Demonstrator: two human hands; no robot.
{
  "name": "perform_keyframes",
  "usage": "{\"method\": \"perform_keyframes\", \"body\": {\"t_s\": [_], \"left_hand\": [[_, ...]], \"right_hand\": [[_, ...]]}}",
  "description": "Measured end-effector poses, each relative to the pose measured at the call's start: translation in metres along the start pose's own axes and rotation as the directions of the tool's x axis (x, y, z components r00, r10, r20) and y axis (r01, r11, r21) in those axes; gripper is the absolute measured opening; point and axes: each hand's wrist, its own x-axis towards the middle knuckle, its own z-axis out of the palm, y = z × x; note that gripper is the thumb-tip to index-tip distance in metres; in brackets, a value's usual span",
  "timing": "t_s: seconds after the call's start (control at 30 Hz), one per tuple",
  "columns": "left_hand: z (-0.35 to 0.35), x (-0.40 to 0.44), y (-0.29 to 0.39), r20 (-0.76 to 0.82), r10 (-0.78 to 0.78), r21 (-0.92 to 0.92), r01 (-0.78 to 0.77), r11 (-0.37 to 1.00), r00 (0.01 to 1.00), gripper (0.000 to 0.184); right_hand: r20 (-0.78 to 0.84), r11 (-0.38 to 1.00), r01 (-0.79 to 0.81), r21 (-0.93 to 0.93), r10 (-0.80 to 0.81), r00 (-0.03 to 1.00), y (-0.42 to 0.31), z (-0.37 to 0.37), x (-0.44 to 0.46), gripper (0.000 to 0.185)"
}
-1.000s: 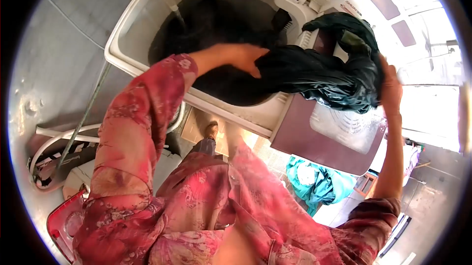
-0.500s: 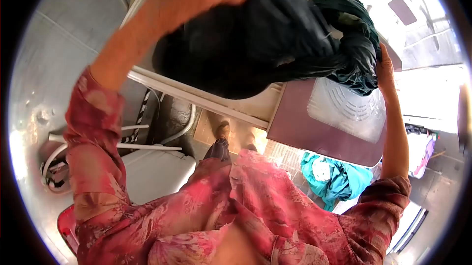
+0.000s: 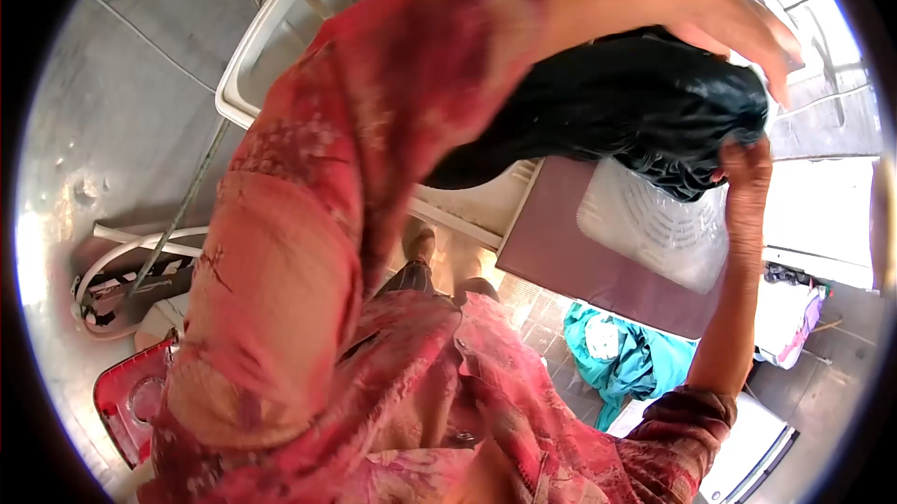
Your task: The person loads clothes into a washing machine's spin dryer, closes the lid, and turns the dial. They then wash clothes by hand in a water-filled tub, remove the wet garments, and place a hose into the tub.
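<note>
A dark green-black cloth [image 3: 645, 102], shiny as if wet, stretches in a thick bundle from the pale tub to the right. My right hand [image 3: 746, 163] grips the bundle's right end, above the brown lid of the machine. Over the top of that same end reaches my left hand [image 3: 733, 28], its fingers long and curved, thumb apart from them. Whether the left palm touches the cloth is hidden. My left sleeve covers part of the cloth and the tub.
A brown panel [image 3: 561, 224] with a clear plastic lid [image 3: 645, 224] lies beneath the bundle. The pale tub rim [image 3: 234, 84] is at upper left. Teal cloth [image 3: 645, 354] lies lower right. A red container [image 3: 121, 406] and a white hose [image 3: 103, 266] are at left.
My left arm has swung from the upper left across to the right, over the cloth's end. The dark bundle has shifted right and bunched near my right hand, which stays on it.
</note>
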Motion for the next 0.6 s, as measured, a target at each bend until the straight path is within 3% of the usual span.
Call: {"method": "perform_keyframes", "body": {"t_s": [0.03,0.07,0.1,0.13,0.17,0.2,0.23,0.3,0.37,0.4,0.47,0.53,0.6], "left_hand": [[-0.015,-0.018,-0.009,-0.034,0.044,-0.026,-0.045,0.999,0.998,0.071],[-0.028,-0.042,-0.035,-0.050,0.108,-0.312,-0.119,0.943,0.993,0.048],[-0.045,-0.076,-0.048,-0.087,0.161,0.032,-0.159,0.987,0.983,0.035],[-0.050,-0.115,-0.075,-0.246,0.070,-0.131,-0.105,0.986,0.967,0.028],[-0.058,-0.151,-0.111,-0.387,-0.227,0.193,0.319,0.928,0.894,0.025],[-0.056,-0.180,-0.143,-0.352,-0.386,0.373,0.506,0.778,0.853,0.024],[-0.040,-0.200,-0.167,-0.254,-0.551,0.571,0.583,0.578,0.795,0.030],[0.002,-0.239,-0.263,-0.170,-0.270,0.500,0.319,0.805,0.948,0.041],[0.040,-0.228,-0.259,-0.333,-0.235,0.491,0.381,0.783,0.913,0.044],[0.038,-0.224,-0.241,-0.338,-0.238,0.488,0.385,0.783,0.911,0.044],[0.021,-0.206,-0.192,-0.165,-0.648,0.447,0.642,0.623,0.744,0.041],[0.004,-0.230,-0.198,-0.447,-0.513,0.409,0.678,0.611,0.733,0.035],[-0.024,-0.240,-0.176,-0.721,-0.429,0.217,0.766,0.605,0.543,0.028]], "right_hand": [[-0.017,0.999,-0.048,0.025,0.048,0.999,0.015,0.009,-0.004,0.025],[-0.034,0.994,-0.101,0.052,0.103,0.994,0.025,0.016,-0.008,0.017],[-0.029,0.993,-0.098,0.059,0.100,0.995,0.032,0.016,-0.006,0.017],[-0.008,0.953,-0.198,0.229,0.205,0.979,0.039,0.013,-0.003,0.012],[0.023,0.874,-0.295,0.387,0.311,0.950,0.043,0.012,-0.003,0.009],[0.019,0.844,-0.289,0.451,0.315,0.949,0.042,0.012,-0.002,0.007],[-0.025,0.844,-0.286,0.454,0.333,0.943,0.043,0.012,-0.001,0.008],[-0.058,0.853,-0.281,0.440,0.340,0.939,0.045,0.012,0.002,0.009],[-0.110,0.848,-0.303,0.434,0.384,0.917,0.045,0.015,0.000,0.010],[-0.105,0.849,-0.306,0.431,0.384,0.918,0.047,0.014,0.000,0.010],[-0.069,0.835,-0.316,0.451,0.386,0.920,0.049,0.010,0.001,0.008],[-0.084,0.835,-0.295,0.465,0.373,0.924,0.049,0.012,0.002,0.008],[-0.104,0.827,-0.289,0.482,0.381,0.919,0.050,0.014,-0.004,0.008]]}}
